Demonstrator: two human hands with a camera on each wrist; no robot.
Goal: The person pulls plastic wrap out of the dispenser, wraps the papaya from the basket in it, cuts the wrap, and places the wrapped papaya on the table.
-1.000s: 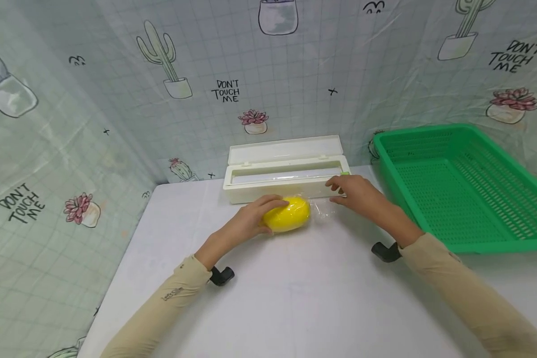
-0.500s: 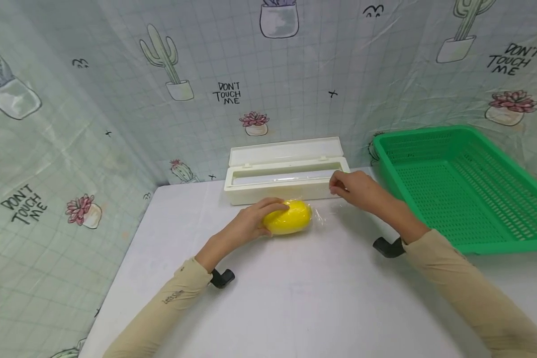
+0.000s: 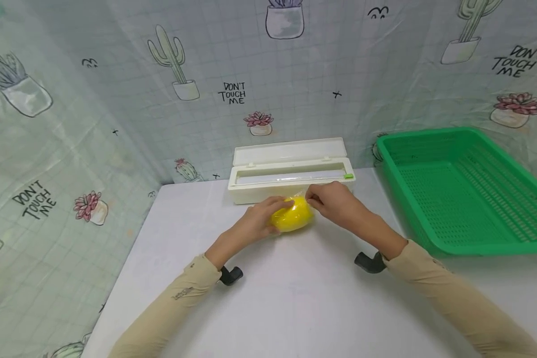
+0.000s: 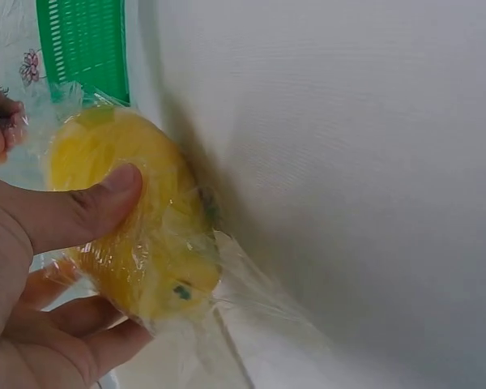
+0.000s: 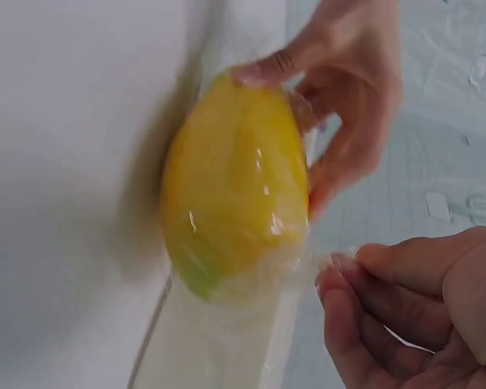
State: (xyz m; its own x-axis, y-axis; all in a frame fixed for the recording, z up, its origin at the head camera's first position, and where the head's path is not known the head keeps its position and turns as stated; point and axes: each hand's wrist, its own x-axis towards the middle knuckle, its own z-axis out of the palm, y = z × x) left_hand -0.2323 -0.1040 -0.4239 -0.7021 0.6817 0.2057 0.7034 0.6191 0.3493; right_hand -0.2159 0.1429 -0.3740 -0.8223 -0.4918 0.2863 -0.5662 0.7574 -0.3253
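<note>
A yellow mango-like fruit [image 3: 292, 217] with a greenish tip is wrapped in clear cling film [image 5: 227, 324], whose loose folds stand out at both ends. My left hand [image 3: 258, 219] grips it just above the table, thumb on one side and fingers on the other, as the left wrist view [image 4: 138, 211] confirms. At the fruit's right end, my right hand [image 3: 337, 203] pinches a piece of the film between thumb and fingertips, seen best in the right wrist view. Behind both hands stands an open white cling film dispenser [image 3: 268, 193] with a roll inside.
A green slide cutter [image 3: 348, 176] sits at the right end of the dispenser, whose lid [image 3: 291, 150] is tipped back. To the right, a large green plastic basket [image 3: 422, 219] stands on the white table [image 3: 268, 308]. Printed sheeting [image 3: 197, 119] hangs behind and on the left.
My right hand has moved left and down from the dispenser's right end to the fruit's right end, uncovering the green cutter. My left hand keeps its grip, and the fruit has tilted slightly.
</note>
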